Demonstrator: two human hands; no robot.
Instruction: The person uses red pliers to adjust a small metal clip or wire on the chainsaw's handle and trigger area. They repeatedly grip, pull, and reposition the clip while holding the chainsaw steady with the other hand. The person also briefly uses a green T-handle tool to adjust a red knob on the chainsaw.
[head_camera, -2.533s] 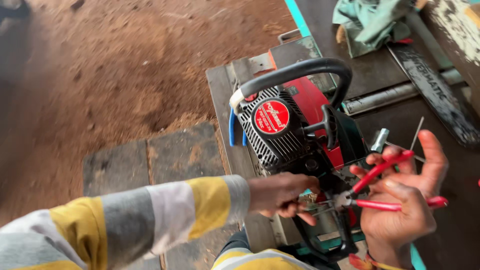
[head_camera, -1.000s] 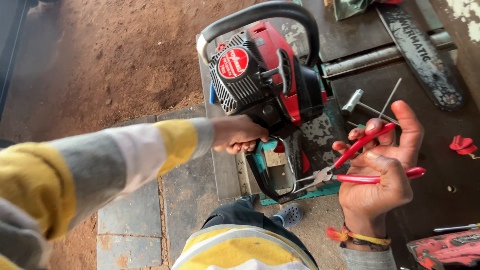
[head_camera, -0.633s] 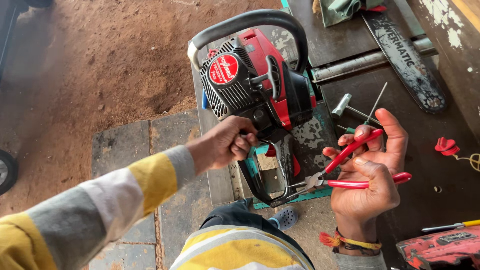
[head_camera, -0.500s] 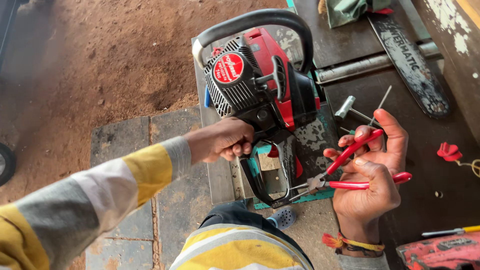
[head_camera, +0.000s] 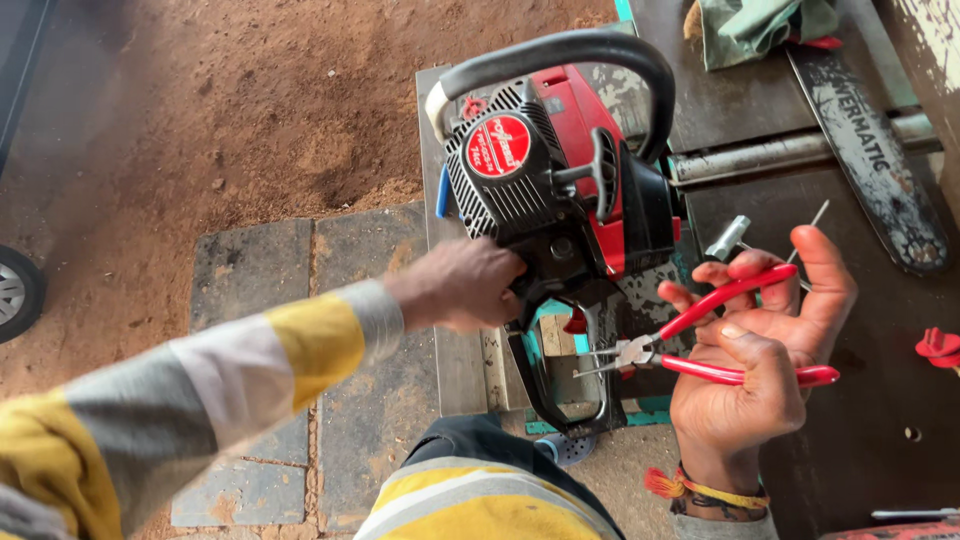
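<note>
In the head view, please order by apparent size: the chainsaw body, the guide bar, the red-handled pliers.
1. chainsaw body
2. guide bar, cut off by the frame edge
3. red-handled pliers, though they lie nearer the camera

chainsaw (head_camera: 560, 190) on bench (head_camera: 740, 110), pliers (head_camera: 700, 340) right

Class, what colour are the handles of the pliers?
Red: the pliers sit in the right hand, head view.

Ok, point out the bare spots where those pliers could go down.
Bare dark bench lies right of the right hand, below the chainsaw bar. The paving slabs left of the chainsaw are bare too. It is crowded around the saw, left hand and pliers.
</note>
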